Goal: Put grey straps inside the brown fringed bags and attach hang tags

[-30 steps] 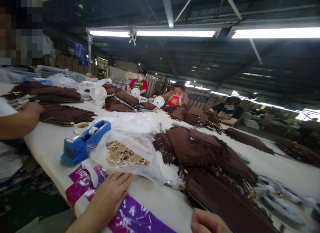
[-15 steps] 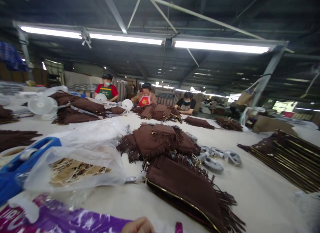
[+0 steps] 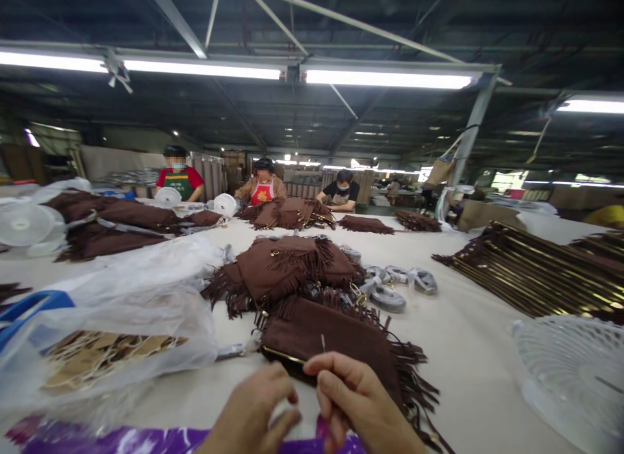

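Both my hands meet at the bottom middle, just in front of a brown fringed suede bag (image 3: 336, 340) lying flat on the white table (image 3: 468, 350). My right hand (image 3: 363, 402) pinches a thin pale stick or needle that points up over the bag. Beside it, my left hand (image 3: 256, 412) has thumb and fingers pinched together; what it grips is too small to name. More fringed brown bags (image 3: 287, 265) are piled behind. A purple plastic bag (image 3: 112, 438) lies under my hands.
A clear plastic bag of paper tags (image 3: 107, 343) and a blue tape dispenser (image 3: 29, 307) sit at left. Silver straps (image 3: 390, 291) lie mid-table, flat brown pieces (image 3: 541, 275) are stacked right, a white fan (image 3: 575, 369) lies near right. Three people work at the far end.
The view swung right and down. My left hand left the purple bag; both hands rose together in front of the brown bag, the right now pinching a thin stick.
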A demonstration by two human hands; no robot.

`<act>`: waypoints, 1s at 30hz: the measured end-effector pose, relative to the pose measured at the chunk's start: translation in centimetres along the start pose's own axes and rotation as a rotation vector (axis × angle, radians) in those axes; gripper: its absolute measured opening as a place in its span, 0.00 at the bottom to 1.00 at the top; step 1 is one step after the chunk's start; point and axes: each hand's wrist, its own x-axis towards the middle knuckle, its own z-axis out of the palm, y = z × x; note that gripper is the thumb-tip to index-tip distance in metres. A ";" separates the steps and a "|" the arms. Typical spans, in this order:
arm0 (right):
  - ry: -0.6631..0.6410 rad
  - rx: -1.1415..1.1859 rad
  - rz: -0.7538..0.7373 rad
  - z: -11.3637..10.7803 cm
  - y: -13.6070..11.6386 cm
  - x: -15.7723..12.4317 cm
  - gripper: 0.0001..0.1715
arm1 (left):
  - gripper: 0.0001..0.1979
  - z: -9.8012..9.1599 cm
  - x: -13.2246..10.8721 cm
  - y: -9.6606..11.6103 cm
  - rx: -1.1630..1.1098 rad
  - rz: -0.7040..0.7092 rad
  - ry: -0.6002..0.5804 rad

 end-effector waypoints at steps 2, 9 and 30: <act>-0.080 -0.098 0.121 -0.9 -0.4 0.9 0.18 | 0.09 -1.7 2.2 -1.5 0.345 0.026 0.127; 0.082 -0.843 -0.257 -1.8 0.2 3.7 0.10 | 0.11 -3.2 8.5 -6.0 0.363 0.015 0.194; 0.256 -1.394 -0.744 -2.1 3.9 9.8 0.15 | 0.16 -0.8 11.8 -9.8 -0.172 -0.195 0.389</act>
